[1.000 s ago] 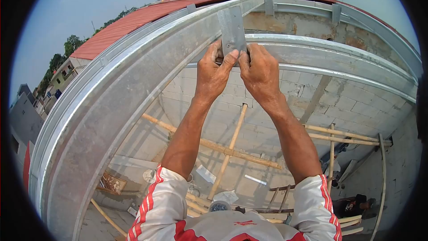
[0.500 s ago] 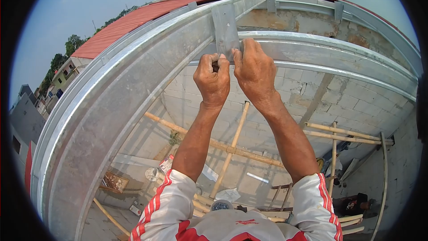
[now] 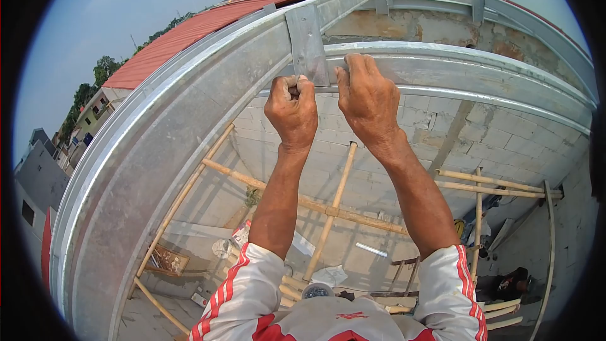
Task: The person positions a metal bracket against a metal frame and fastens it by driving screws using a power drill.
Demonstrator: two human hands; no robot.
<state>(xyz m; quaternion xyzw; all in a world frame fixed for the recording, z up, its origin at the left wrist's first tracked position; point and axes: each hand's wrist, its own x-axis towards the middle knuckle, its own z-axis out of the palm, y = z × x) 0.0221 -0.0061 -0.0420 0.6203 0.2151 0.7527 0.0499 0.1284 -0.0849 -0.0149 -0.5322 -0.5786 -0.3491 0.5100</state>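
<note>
A flat metal bracket (image 3: 307, 44) hangs where the large curved-looking steel beam (image 3: 158, 95) meets a crosswise steel beam (image 3: 454, 71). Just below the bracket's lower end is my left hand (image 3: 292, 110), its fingers curled and thumb pressed to the forefinger; whatever it may hold is hidden. My right hand (image 3: 368, 95) is to the right of the bracket, in front of the crosswise beam, thumb apart from the bent fingers, with nothing visible in it.
Far below are bamboo poles (image 3: 334, 209), a bucket (image 3: 317, 290) and a wooden tray (image 3: 169, 259) on the floor. A person (image 3: 508, 285) is at the lower right. A block wall (image 3: 416, 129) stands beneath the beam, and a red roof (image 3: 183, 38) lies beyond.
Both hands have come away from the bracket's lower end, and the right hand's thumb has opened from its fingers. The bracket appears further left as the view shifted.
</note>
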